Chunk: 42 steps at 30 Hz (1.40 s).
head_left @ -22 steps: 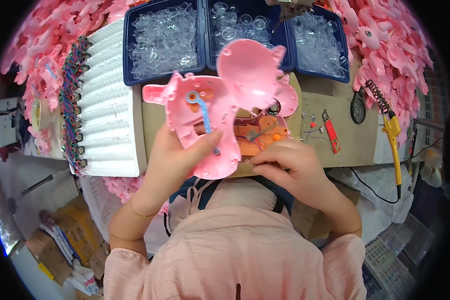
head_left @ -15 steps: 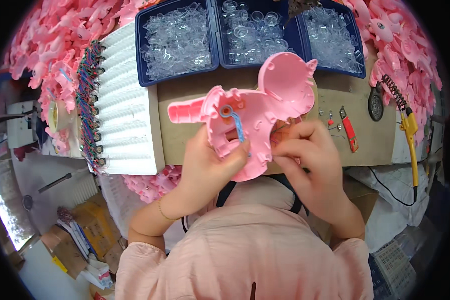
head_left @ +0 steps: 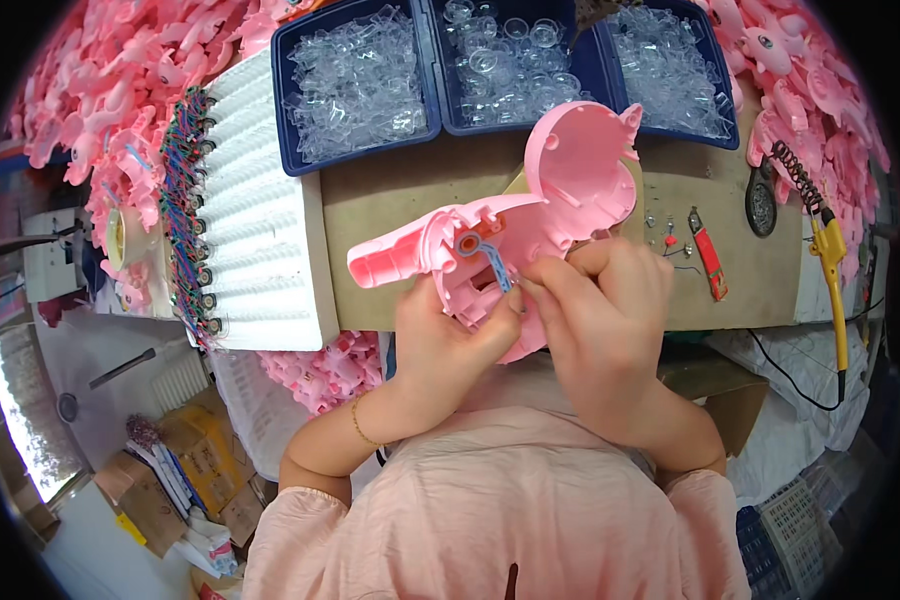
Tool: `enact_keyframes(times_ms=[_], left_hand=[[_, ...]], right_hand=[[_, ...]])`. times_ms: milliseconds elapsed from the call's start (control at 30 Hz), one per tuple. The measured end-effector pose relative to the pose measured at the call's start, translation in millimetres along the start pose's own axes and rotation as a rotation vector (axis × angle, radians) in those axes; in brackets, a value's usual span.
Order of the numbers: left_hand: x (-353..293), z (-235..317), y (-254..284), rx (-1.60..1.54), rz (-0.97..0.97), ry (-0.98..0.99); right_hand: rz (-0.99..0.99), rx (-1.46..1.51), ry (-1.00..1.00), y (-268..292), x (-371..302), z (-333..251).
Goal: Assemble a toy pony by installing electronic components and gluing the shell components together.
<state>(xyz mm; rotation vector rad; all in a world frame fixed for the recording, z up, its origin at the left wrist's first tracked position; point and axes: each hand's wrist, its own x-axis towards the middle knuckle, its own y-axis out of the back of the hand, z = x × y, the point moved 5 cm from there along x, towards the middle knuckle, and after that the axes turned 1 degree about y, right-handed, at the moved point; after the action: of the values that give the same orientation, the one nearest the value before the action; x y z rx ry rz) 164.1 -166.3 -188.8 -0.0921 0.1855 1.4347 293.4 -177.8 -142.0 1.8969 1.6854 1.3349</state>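
A hollow pink plastic toy shell (head_left: 582, 180) is held up over the front of the bench, its inner side facing me. My left hand (head_left: 438, 340) grips its lower left edge, thumb resting inside near a blue plastic lever (head_left: 497, 268). That lever runs from a ring on an orange part (head_left: 468, 242) inside the shell. My right hand (head_left: 610, 315) is closed in a pinch, thumb and forefinger together just right of the lever's lower end. Whatever sits between those fingertips is too small or hidden to make out.
Blue bins (head_left: 360, 150) of clear plastic parts stand at the back. A white ribbed tray (head_left: 260, 230) with wired small parts along its edge lies left. On the right are a red utility knife (head_left: 708, 258) and a yellow soldering iron (head_left: 830, 270). Pink shells (head_left: 120, 90) are heaped on both sides.
The shell has tilted and shifted slightly right. My right hand has moved from the shell's right edge inward to the blue lever's end.
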Motion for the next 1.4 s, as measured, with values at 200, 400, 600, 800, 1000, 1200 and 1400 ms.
enact_keyframes(times_ms=[200,400,600,800,1000,1200,1400], left_hand=[[-0.7,-5.1,-0.3,-0.051,0.053,-0.022],[-2.7,-4.9,-0.6,-0.019,0.043,-0.058],[-2.2,-4.3,1.3,0.054,0.054,-0.147],[-2.0,0.1,-2.6,0.158,0.074,-0.25],[-5.7,-4.5,-3.8,0.102,0.1,-0.337],[9.7,4.6,8.3,0.145,-0.156,-0.028],[14.5,91.5,-7.6,0.966,-0.24,-0.828]], right_hand=[[-0.039,0.066,-0.013,-1.0,3.5,0.9],[0.102,0.043,-0.083,3.9,0.9,1.8],[0.01,0.034,-0.018,1.9,2.2,1.5],[-0.032,0.035,0.019,3.6,0.4,5.1],[-0.061,-0.029,-0.001,2.8,-0.4,-2.1],[-0.163,0.339,-0.148,34.4,15.2,22.3],[-0.977,0.557,-0.315,36.3,71.7,35.7]])
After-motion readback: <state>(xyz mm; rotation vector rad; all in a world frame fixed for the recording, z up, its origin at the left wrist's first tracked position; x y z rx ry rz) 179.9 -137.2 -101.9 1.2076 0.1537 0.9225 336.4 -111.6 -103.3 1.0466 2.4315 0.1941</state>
